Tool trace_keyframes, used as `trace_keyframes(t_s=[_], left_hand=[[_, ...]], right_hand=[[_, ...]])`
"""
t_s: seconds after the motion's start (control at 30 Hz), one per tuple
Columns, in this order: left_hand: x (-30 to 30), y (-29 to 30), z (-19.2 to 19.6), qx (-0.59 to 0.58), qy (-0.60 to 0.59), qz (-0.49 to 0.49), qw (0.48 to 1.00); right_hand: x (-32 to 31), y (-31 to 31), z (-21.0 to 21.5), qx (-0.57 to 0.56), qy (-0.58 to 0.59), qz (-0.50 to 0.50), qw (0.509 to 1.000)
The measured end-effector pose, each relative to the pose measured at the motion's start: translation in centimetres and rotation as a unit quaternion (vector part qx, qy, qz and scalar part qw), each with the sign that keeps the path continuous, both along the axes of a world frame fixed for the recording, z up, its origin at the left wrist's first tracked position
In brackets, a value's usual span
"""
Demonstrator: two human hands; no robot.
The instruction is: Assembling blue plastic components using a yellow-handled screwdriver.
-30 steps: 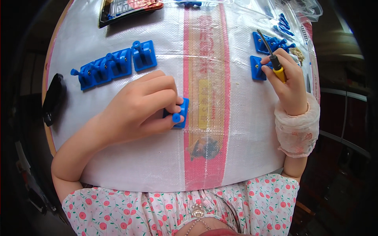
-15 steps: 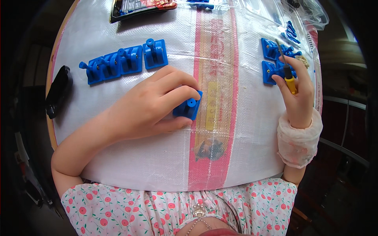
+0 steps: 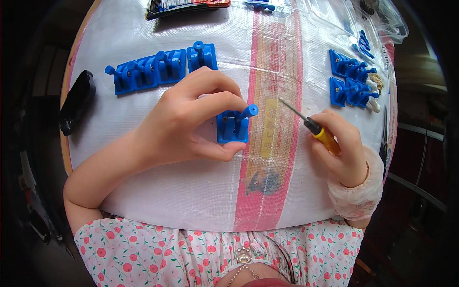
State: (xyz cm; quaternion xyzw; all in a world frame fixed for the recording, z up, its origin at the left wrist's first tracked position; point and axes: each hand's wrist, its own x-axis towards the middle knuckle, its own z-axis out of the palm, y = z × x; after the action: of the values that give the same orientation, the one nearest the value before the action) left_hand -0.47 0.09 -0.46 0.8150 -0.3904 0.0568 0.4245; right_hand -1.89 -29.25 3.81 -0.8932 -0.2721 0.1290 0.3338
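- Left hand (image 3: 186,124) pinches the blue plastic bracket (image 3: 233,125) near the middle of the woven sheet (image 3: 158,191); best keep it flat and steady.
- Right hand (image 3: 342,153), toward the right edge, grips the yellow-handled screwdriver (image 3: 313,128), tip just beside the bracket; line it up squarely.

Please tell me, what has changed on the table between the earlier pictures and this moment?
The right hand brought the yellow-handled screwdriver from the far-right blue parts toward the blue plastic bracket, tip pointing at it. The left hand kept holding that bracket. The row of blue brackets and black device stayed put.
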Motion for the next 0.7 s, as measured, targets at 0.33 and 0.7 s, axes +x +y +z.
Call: trace_keyframes(t_s=[0.33, 0.7], left_hand=[[0.09, 0.15, 0.08, 0.000, 0.012, -0.016, 1.000], [0.53, -0.31, 0.33, 0.046, 0.035, -0.030, 0.998]], right_hand=[[-0.29, 0.24, -0.26, 0.024, 0.026, 0.037, 0.999], [-0.57, 0.24, -0.19, -0.026, -0.050, 0.044, 0.997]])
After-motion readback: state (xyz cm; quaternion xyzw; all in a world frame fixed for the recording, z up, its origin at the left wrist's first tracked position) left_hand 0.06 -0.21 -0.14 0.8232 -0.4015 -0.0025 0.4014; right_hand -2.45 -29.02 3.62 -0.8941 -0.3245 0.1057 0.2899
